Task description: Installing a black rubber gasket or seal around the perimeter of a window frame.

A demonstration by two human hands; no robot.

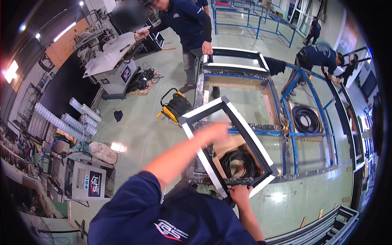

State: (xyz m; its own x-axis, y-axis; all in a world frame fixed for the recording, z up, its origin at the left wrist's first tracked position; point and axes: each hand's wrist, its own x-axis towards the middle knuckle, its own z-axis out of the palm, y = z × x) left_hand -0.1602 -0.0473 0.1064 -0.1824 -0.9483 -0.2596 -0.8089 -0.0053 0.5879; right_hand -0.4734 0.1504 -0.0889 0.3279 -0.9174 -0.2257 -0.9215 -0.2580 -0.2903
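A rectangular window frame (249, 143), white on its outer faces with black inner edges, lies tilted across the near end of a blue metal work stand (261, 133). My right hand (241, 193) has its fingers wrapped over the frame's near edge, by the bottom corner. My left arm reaches across the frame's left side. Over the frame's opening, my left hand (219, 133) is smeared by motion, so its fingers cannot be made out. Through the opening show coiled black cable or gasket (237, 163) and a cardboard box (222, 148) below.
A co-worker (183, 24) stands beyond, one hand on another white-and-black frame (237, 53). More people work at the far right. A cable reel (177, 107) stands on the floor left of the stand. Wrapped rolls (61, 118) and a machine (87, 179) are at left; stacked profiles (326, 226) lie lower right.
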